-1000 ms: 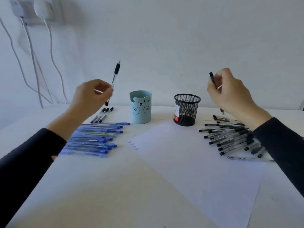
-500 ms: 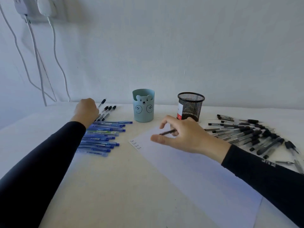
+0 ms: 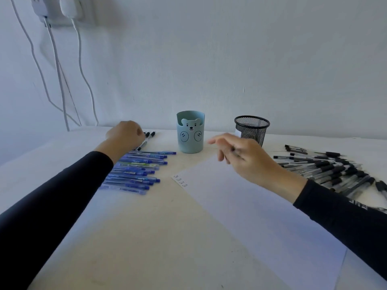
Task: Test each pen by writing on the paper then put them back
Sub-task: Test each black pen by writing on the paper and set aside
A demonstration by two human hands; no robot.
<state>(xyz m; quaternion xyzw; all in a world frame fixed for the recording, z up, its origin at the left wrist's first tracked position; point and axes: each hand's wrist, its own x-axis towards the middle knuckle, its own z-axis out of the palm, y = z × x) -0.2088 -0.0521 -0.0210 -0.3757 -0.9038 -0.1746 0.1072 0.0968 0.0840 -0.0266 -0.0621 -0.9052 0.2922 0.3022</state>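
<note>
**Right hand with a pen above the paper, left hand down on the far pens**

The right hand (image 3: 245, 158) hangs in the air over the far corner of the white sheet of paper (image 3: 251, 206). Its fingers are loosely bent, the first finger reaching out to the left. Between the fingers it pinches a thin dark pen (image 3: 235, 152), which is blurred, so its tip cannot be seen.

Near the left corner of the sheet, below and left of this hand, the word "Test" (image 3: 180, 181) is written four times in small letters, one line under the other.

The left hand (image 3: 125, 136) is curled into a narrow fist and rests on a few black-capped pens (image 3: 149, 136) at the far side of the white table (image 3: 146, 237). It is not possible to tell if it grips one of them.

Just on the near side of this hand lies a neat row of blue pens (image 3: 136, 170); the prints on their barrels are too small to read.

Between the two hands stands a light blue plastic cup with a bear face (image 3: 190, 132). Behind the right hand stands a black wire-mesh cup (image 3: 252, 128) with a white label that cannot be read. To the right of the right hand is a loose pile of black pens (image 3: 326, 166).

The right black sleeve (image 3: 345, 218) has white letters, only partly visible.
</note>
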